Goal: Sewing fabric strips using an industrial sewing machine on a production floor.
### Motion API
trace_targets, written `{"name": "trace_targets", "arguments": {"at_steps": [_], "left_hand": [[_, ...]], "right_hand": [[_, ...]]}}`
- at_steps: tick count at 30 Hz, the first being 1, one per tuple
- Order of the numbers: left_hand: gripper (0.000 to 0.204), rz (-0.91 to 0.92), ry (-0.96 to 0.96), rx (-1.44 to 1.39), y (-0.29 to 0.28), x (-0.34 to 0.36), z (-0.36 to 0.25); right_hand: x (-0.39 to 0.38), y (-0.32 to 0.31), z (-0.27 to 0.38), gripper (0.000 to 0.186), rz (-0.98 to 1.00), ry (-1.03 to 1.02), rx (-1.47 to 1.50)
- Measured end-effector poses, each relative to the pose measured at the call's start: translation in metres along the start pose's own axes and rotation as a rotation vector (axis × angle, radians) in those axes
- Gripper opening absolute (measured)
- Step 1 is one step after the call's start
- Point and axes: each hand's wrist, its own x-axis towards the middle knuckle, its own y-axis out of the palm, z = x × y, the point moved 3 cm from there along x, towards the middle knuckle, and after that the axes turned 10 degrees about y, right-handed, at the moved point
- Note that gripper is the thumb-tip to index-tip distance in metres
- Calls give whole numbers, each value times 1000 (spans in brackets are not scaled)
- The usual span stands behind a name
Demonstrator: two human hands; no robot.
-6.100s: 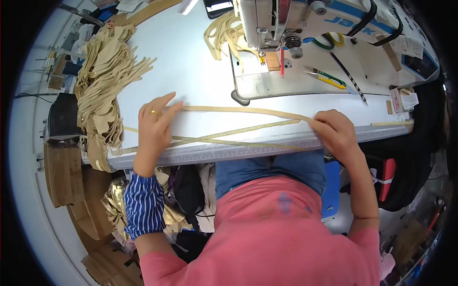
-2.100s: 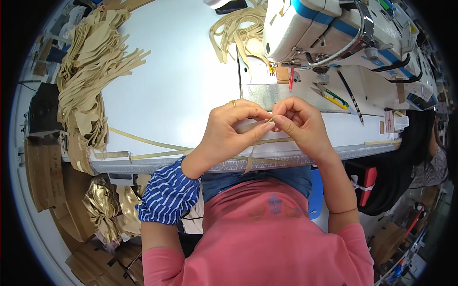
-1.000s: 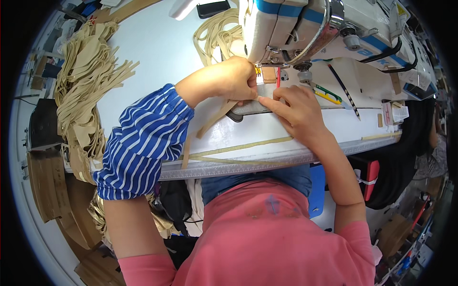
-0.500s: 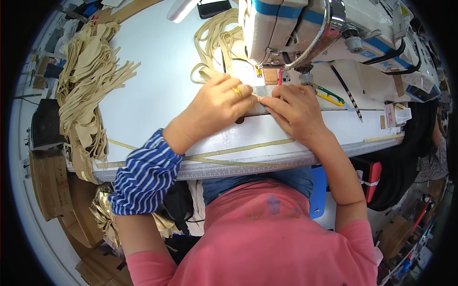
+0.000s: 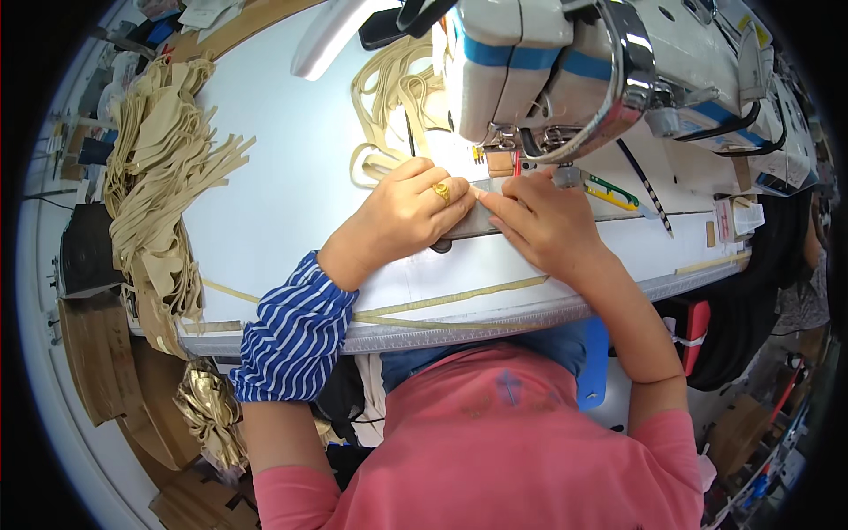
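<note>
Now the left hand [image 5: 399,210] pinches the beige strip [image 5: 382,162] just nearer than the sewing machine [image 5: 491,87]; the strip's visible loop points left, long axis left to right. The right hand [image 5: 555,223] meets it, fingers curled, grip unclear. Near left, a cardboard box [image 5: 94,358], contents hidden.

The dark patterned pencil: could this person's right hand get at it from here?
Probably yes: the pencil lies just right of the right hand, and only the snips seem to lie partly between them.
</note>
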Motion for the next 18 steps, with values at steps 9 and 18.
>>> {"name": "trace_targets", "arguments": {"at_steps": [9,18], "left_hand": [[19,-155,34,-26,4,10,31],[15,-34,4,-129,12,1,40]], "right_hand": [[8,8,-21,37,-40,65,50],[8,12,-24,37,-20,164,111]]}}
